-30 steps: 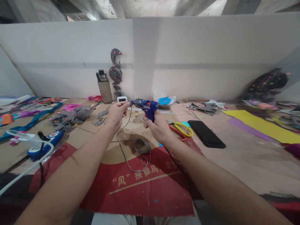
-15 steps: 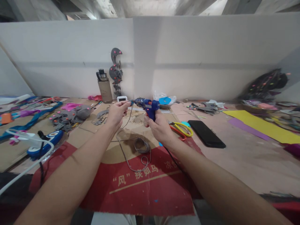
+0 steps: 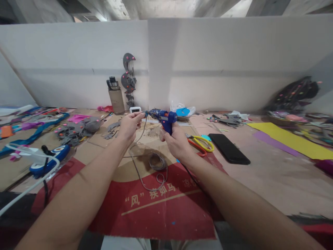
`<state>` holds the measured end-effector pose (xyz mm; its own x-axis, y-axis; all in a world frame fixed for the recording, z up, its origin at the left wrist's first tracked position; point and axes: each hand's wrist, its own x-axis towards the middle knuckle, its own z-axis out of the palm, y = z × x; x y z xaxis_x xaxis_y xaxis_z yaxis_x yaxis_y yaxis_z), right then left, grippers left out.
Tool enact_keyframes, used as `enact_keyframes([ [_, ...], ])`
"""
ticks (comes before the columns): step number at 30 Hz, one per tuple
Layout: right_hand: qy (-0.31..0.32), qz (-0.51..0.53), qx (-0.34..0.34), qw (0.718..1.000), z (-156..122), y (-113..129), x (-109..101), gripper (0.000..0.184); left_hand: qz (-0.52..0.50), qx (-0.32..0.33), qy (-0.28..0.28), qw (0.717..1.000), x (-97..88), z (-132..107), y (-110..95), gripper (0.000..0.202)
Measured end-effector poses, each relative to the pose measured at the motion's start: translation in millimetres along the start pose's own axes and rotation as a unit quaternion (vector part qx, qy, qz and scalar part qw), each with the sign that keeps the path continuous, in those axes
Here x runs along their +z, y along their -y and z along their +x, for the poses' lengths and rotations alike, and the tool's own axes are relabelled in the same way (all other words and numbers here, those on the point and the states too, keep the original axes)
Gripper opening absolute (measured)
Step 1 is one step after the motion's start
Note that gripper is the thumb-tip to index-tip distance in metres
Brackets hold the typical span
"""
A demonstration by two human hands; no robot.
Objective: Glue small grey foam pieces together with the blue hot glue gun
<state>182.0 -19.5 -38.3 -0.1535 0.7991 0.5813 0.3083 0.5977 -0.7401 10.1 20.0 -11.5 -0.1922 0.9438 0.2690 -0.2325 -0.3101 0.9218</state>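
Note:
My right hand is wrapped round the handle of a blue glue gun, whose dark, stained nozzle points left. Between the thumb and fingers of my left hand is the end of a thin grey cord, right at the nozzle's tip. I cannot tell whether the tip touches the cord. The cord hangs down to a loose coil on the cardboard sheet, which is red and tan with printed characters. A black cable runs down from the glue gun beneath my right forearm.
Scissors with yellow and orange handles lie beside a black phone on the right. Behind stand a bottle and a grey pinned piece. Grey felt pieces with pins and a blue power strip are at left.

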Motion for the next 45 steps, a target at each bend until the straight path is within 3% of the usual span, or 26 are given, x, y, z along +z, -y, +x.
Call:
enact_keyframes([
  [6, 0.000, -0.001, -0.003, 1.000, -0.6, 3.3, 0.1, 0.017, -0.003, 0.003, 0.007, 1.000, -0.6, 0.5, 0.6, 0.023],
  [13, 0.002, 0.031, 0.042, 0.999, -1.9, 4.9, 0.0, 0.016, -0.005, -0.006, 0.007, 1.000, -1.8, 2.0, 0.9, 0.021],
  [17, -0.011, 0.130, 0.088, 0.987, -0.7, 9.8, 0.0, 0.020, -0.019, -0.012, -0.003, 1.000, -2.5, 3.4, 0.5, 0.022],
  [20, -0.017, 0.246, 0.130, 0.960, 3.5, 7.0, -1.2, 0.025, -0.030, -0.025, -0.014, 0.999, -3.7, 4.4, -0.6, 0.024],
  [22, -0.007, 0.263, 0.179, 0.948, 7.7, -1.1, -3.4, 0.022, -0.034, -0.027, -0.019, 0.999, -4.3, 4.7, -1.5, 0.024],
  [25, 0.033, 0.099, 0.251, 0.962, 13.5, -19.8, -8.5, 0.011, -0.032, -0.023, -0.017, 0.999, -4.2, 4.5, -2.1, 0.021],
  [27, 0.060, -0.071, 0.242, 0.966, 15.3, -31.7, -13.1, 0.012, -0.029, -0.019, -0.011, 0.999, -3.2, 3.9, -1.8, 0.020],
  [29, 0.067, -0.175, 0.205, 0.961, 15.2, -38.5, -18.7, 0.024, -0.024, -0.014, -0.003, 1.000, -1.8, 2.9, -1.5, 0.018],
  [31, 0.029, -0.206, 0.157, 0.965, 13.9, -37.7, -23.9, 0.032, -0.014, -0.004, 0.005, 1.000, 0.2, 1.0, -1.8, 0.017],
  [33, -0.042, -0.210, 0.097, 0.972, 13.0, -29.2, -25.6, 0.028, 0.006, 0.015, 0.011, 1.000, 3.1, -2.1, -3.2, 0.017],
  [35, -0.099, -0.168, 0.043, 0.980, 13.9, -15.9, -20.1, 0.017, 0.036, 0.040, 0.015, 0.998, 7.0, -6.6, -5.6, 0.017],
  [37, -0.090, -0.041, 0.032, 0.995, 17.5, -1.8, -6.7, 0.020, 0.072, 0.068, 0.019, 0.995, 11.3, -11.6, -8.4, 0.018],
  [39, -0.062, 0.124, 0.057, 0.989, 23.8, 9.5, 10.7, 0.037, 0.103, 0.096, 0.022, 0.990, 14.7, -15.9, -10.6, 0.018],
  [41, -0.027, 0.242, 0.109, 0.964, 30.9, 16.9, 26.0, 0.046, 0.119, 0.118, 0.021, 0.986, 16.0, -18.1, -11.9, 0.017],
  [43, -0.017, 0.276, 0.144, 0.950, 36.4, 20.5, 34.8, 0.045, 0.124, 0.132, 0.011, 0.983, 15.1, -17.8, -12.4, 0.016],
  [45, -0.037, 0.225, 0.136, 0.964, 38.6, 21.4, 36.6, 0.034, 0.126, 0.140, -0.002, 0.982, 12.8, -15.7, -12.4, 0.015],
])
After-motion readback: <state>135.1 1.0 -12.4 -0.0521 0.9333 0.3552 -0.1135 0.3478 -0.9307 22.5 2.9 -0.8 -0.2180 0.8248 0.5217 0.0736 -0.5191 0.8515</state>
